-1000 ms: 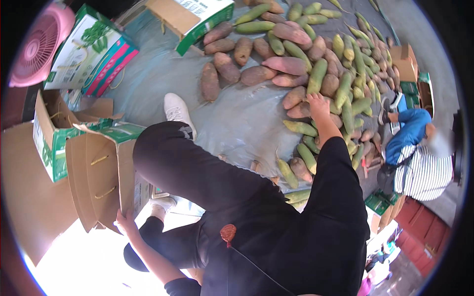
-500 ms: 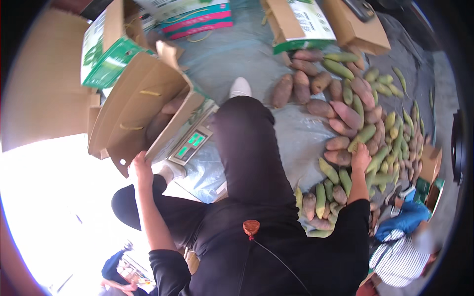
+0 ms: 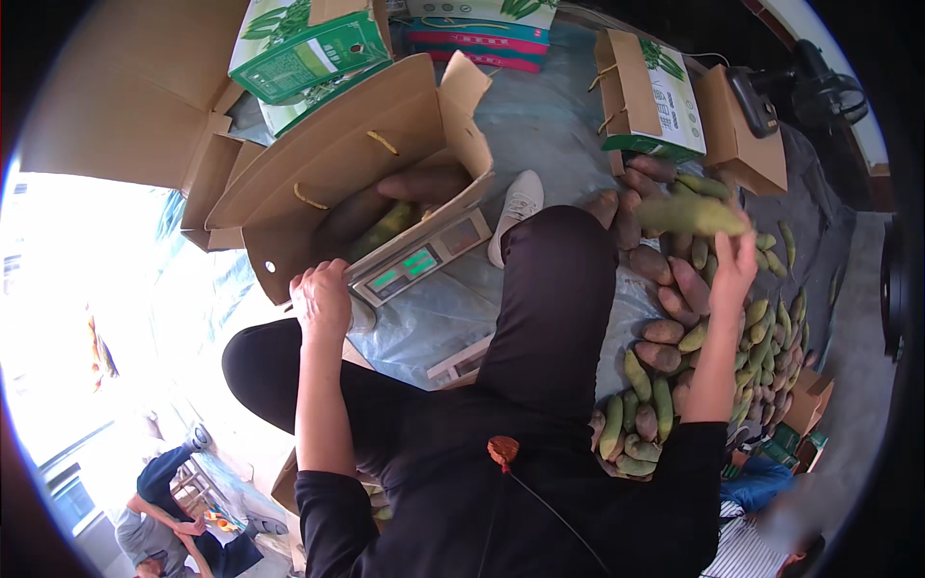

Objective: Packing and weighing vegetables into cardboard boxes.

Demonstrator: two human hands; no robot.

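Note:
My right hand (image 3: 735, 270) holds a long green radish (image 3: 696, 216) above the pile; the radish is blurred by motion. Thick reddish-brown roots (image 3: 651, 265) and more green radishes (image 3: 663, 407) lie heaped below and around that forearm. On my left, an open cardboard box (image 3: 289, 173) with yellow cord handles leans beside a scale (image 3: 424, 258) whose green digits are lit. Inside the box rest reddish-brown roots (image 3: 424, 183) and a green radish (image 3: 385, 227). My left hand (image 3: 323, 299) has its fingers closed over the box's near edge.
Printed green-and-white cartons (image 3: 306, 60) and pink-and-blue boxes (image 3: 482, 43) stand at the far side. Another open carton (image 3: 641, 106) is beyond the pile, beside a brown box (image 3: 737, 135). Other people sit at the lower left (image 3: 159, 520) and lower right (image 3: 761, 520).
My right hand has come up and away from the pile with a green radish in it. My left hand stays on the box edge. The view has shifted, showing more of the box's inside.

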